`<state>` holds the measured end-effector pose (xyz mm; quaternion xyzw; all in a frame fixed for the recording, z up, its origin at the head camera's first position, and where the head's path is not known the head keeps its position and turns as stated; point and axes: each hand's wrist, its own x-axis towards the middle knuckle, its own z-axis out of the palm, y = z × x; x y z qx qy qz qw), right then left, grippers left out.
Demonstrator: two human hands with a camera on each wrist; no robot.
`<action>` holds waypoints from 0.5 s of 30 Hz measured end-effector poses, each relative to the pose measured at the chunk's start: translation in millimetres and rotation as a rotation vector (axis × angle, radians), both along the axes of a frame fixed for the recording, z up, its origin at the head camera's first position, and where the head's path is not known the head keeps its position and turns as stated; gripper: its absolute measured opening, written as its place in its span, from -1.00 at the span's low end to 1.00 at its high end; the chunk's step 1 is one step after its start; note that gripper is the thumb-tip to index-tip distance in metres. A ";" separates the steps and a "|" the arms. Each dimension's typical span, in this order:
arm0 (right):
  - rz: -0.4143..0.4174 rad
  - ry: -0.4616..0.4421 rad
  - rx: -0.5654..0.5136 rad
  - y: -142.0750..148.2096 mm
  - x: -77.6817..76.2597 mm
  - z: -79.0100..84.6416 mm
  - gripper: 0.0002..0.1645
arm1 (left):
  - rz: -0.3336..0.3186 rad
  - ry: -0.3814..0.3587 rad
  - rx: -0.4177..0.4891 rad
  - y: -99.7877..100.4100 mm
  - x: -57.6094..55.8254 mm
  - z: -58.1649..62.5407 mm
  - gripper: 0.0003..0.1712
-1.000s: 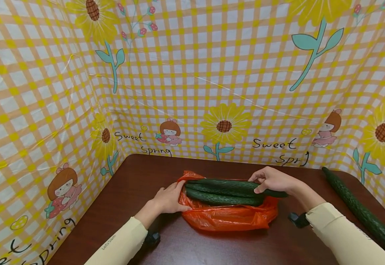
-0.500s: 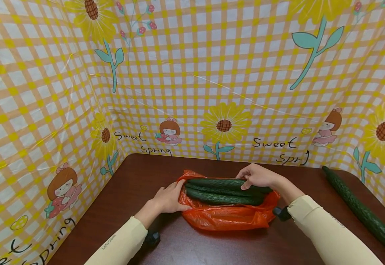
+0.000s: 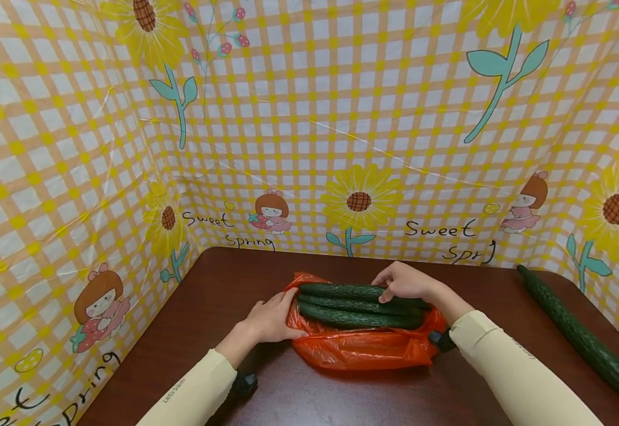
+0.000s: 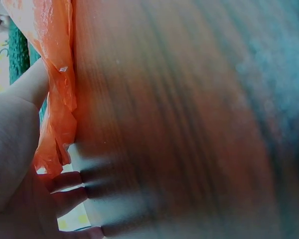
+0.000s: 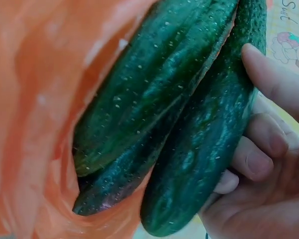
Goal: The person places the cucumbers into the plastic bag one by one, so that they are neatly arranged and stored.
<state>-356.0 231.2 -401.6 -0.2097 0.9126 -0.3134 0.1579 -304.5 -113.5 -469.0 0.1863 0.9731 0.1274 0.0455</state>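
An orange-red plastic bag (image 3: 363, 352) lies on its side, its mouth spread wide. Inside lie three long dark-green cucumbers, side by side: a rear one (image 3: 336, 290), a middle one (image 3: 336, 304) and a front one (image 3: 360, 319). My left hand (image 3: 268, 319) holds the bag's left end; in the left wrist view its thumb slips behind the orange plastic (image 4: 60, 74), while several fingers reach down to the table. My right hand (image 3: 408, 280) grips the rear cucumber near its right end. The right wrist view shows thumb and fingers on opposite sides of that cucumber (image 5: 204, 144).
Another long cucumber (image 3: 581, 337) lies along the right side of the dark brown table (image 3: 245, 272). A checked cloth (image 3: 309, 148) with sunflowers walls the table at the back and sides. Dark devices (image 3: 245, 383) sit below both wrists.
My right hand has moved left with the rear cucumber; the right end that stuck out past the bag now lies at its rim. My left hand has stayed in place.
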 end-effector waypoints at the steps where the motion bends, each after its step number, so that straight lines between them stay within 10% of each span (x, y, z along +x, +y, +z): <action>1: -0.007 -0.002 0.004 -0.4 -0.4 -0.8 -0.53 | 0.000 -0.001 0.000 0.0 0.1 0.4 0.25; 15: -0.026 0.094 0.072 -4.1 -1.7 -6.4 -0.64 | 0.006 -0.009 0.009 0.6 1.6 0.1 0.23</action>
